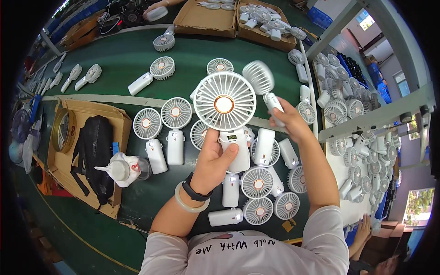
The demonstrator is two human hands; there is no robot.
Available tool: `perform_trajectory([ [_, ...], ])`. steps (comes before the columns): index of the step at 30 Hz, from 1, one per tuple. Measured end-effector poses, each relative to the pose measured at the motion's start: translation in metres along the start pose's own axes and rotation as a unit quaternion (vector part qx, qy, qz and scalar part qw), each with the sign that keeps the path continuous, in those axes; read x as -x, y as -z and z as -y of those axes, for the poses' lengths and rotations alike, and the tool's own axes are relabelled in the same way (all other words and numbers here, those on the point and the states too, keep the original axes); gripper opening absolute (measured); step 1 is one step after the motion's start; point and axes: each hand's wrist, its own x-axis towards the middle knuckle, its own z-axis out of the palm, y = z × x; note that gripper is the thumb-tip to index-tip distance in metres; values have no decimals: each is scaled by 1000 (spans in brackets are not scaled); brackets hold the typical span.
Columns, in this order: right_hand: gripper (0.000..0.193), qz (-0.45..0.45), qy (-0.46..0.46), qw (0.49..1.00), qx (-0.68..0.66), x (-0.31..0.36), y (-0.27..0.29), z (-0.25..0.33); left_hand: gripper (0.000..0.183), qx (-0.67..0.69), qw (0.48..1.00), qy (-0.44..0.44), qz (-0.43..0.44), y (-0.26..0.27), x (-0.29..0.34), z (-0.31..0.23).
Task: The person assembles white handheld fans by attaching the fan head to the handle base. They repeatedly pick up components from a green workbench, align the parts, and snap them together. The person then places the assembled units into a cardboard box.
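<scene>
My left hand point(214, 162) is closed round the handle of a white handheld fan point(224, 105), held upright above the bench, its round grille toward me. A small lit display shows on that handle just over my thumb. My right hand point(289, 120) grips the handle of a second white handheld fan point(274, 106), whose head is smeared by motion. Below my hands several more white fans lie on the green bench, such as one fan point(259, 182) near my body. Two fans point(176, 113) lie left of my left hand.
An open cardboard box point(117, 151) at the left holds a black bag point(95, 156) and a roll of tape point(64, 130). Beside it stands a bottle point(123, 170). More fans lie on the green belt point(114, 55) and fill a white table point(334, 137) at right. Other people's hands point(362, 233) show at the edges.
</scene>
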Motion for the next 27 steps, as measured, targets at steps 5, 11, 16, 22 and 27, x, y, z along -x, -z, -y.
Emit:
perform_trajectory([
  [5,46,174,73,876,-444,67,-49,29,45,22,999,-6,31,5,13,-9],
  [11,50,213,74,794,-565,101,-89,34,50,-24,999,-30,6,9,24,-18],
  [16,56,210,67,779,-587,100,-119,30,52,-10,999,-46,-2,14,31,-24],
  [22,58,196,105,807,-547,95,-132,30,48,2,999,-45,12,20,31,-30],
  [27,61,174,111,793,-573,98,-134,18,47,18,999,-28,20,21,35,-30],
])
